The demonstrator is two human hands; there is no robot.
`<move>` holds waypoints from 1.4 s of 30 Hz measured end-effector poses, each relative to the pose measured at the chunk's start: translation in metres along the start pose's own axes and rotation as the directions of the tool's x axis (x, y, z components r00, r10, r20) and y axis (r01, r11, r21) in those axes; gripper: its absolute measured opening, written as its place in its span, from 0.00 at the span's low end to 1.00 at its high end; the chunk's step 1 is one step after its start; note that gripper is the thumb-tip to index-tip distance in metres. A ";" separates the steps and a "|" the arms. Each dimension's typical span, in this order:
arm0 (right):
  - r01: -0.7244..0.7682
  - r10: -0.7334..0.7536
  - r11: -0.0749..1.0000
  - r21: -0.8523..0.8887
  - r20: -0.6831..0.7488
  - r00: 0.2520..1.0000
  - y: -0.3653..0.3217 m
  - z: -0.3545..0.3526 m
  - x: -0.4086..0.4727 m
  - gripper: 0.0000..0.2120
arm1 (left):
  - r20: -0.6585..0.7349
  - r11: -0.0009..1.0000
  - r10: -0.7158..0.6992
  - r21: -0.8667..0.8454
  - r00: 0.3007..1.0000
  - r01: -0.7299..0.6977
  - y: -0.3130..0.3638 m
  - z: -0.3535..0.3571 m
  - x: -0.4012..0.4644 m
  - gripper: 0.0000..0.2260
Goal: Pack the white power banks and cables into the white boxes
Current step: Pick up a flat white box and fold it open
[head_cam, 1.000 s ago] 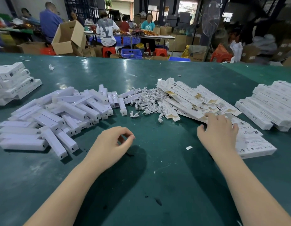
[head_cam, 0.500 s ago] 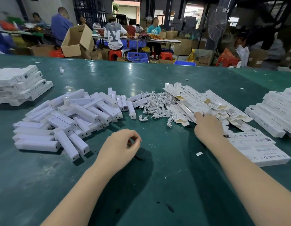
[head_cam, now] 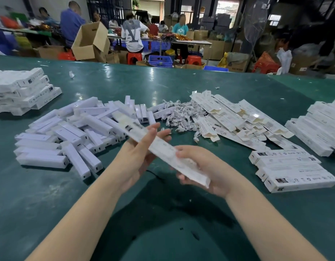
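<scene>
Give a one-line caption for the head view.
Both hands, left and right, hold a flat white box above the green table.

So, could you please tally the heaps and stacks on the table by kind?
Power bank heaps: 1
Cable heaps: 1
Flat box heaps: 1
White box stacks: 3
Total: 6
</scene>
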State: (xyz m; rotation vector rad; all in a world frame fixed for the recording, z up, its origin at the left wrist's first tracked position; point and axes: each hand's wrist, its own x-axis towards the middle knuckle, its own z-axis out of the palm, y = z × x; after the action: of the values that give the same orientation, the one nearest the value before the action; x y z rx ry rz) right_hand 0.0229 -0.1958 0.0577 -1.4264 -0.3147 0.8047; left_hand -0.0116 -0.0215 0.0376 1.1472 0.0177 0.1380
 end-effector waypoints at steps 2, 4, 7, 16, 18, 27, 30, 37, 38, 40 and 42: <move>-0.024 0.023 1.000 0.013 0.067 0.997 0.007 0.007 0.001 0.09 | -0.040 0.999 0.008 -0.033 0.999 -0.010 0.002 0.000 -0.003 0.29; -0.035 0.034 0.999 0.016 0.042 0.999 0.010 0.012 0.003 0.12 | -0.150 0.998 0.020 -0.063 0.988 -0.029 0.001 0.000 -0.004 0.25; 0.054 -0.052 0.994 -0.096 0.026 0.998 0.018 0.015 0.005 0.16 | -0.274 0.996 0.041 -0.066 0.961 -0.062 0.002 0.001 -0.003 0.22; 0.230 -0.271 0.924 -0.307 -0.097 0.958 0.025 0.015 0.002 0.12 | -0.245 0.996 0.025 -0.082 0.969 -0.046 0.001 0.001 -0.003 0.22; 0.306 -0.422 0.845 -0.438 -0.197 0.885 0.026 0.015 0.003 0.17 | -0.207 0.997 -0.027 -0.070 0.978 0.013 -0.001 0.001 -0.003 0.24; 0.448 -0.745 0.366 -0.816 0.031 0.666 0.034 0.025 0.002 0.25 | -0.210 0.969 -0.213 -0.171 0.954 0.179 -0.003 -0.004 0.003 0.20; 0.525 -0.705 0.547 -0.652 -0.020 0.709 0.032 0.029 -0.003 0.24 | -0.300 0.976 -0.191 -0.162 0.934 0.148 -0.004 -0.006 0.004 0.17; 0.528 -0.694 0.668 -0.524 -0.182 0.697 0.023 0.024 -0.008 0.11 | -0.457 0.964 -0.195 -0.254 0.868 0.082 0.001 -0.007 0.005 0.13; 0.519 -0.692 0.660 -0.544 -0.170 0.702 0.023 0.023 -0.008 0.09 | -0.464 0.963 -0.198 -0.257 0.864 0.083 0.001 -0.007 0.004 0.13; 0.498 -0.683 0.642 -0.583 -0.141 0.716 0.023 0.023 -0.007 0.07 | -0.471 0.963 -0.203 -0.257 0.858 0.087 0.001 -0.007 0.004 0.13; 0.482 -0.679 0.636 -0.602 -0.140 0.721 0.024 0.023 -0.007 0.07 | -0.471 0.962 -0.206 -0.259 0.858 0.089 0.001 -0.007 0.004 0.12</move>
State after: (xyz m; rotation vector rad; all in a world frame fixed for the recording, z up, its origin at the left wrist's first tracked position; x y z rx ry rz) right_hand -0.0034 -0.1845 0.0401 -1.7961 -0.7246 -0.1310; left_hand -0.0080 -0.0139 0.0358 0.8492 0.5360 0.2874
